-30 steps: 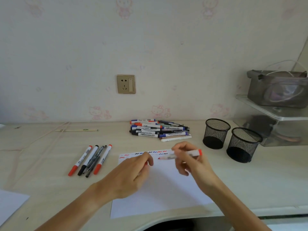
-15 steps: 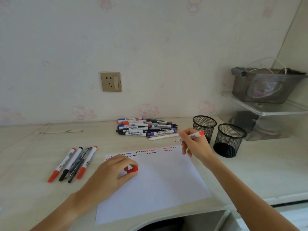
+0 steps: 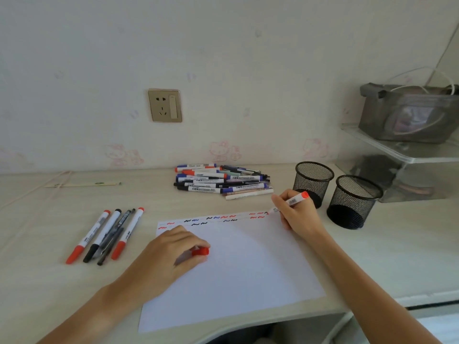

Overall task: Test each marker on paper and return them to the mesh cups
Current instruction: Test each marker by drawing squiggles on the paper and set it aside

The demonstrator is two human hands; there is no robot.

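So right now my right hand (image 3: 299, 216) has its fingers curled around the red marker (image 3: 290, 201), tip down at the far right corner of the paper (image 3: 248, 264), next to the rows of squiggles. My left hand (image 3: 173, 254) rests on the sheet, pinching the red cap (image 3: 200, 251). The marker looks light, stiff and a bit slick, so I'd guess a mid-barrel grip works fine, with light pressure on that soft tip. The paper is flimsy and could slide without my left hand pinning it. Both mesh cups (image 3: 313, 181) stand just right of the sheet, with the marker pile (image 3: 221, 182) behind and four more pens (image 3: 106, 235) to the left.
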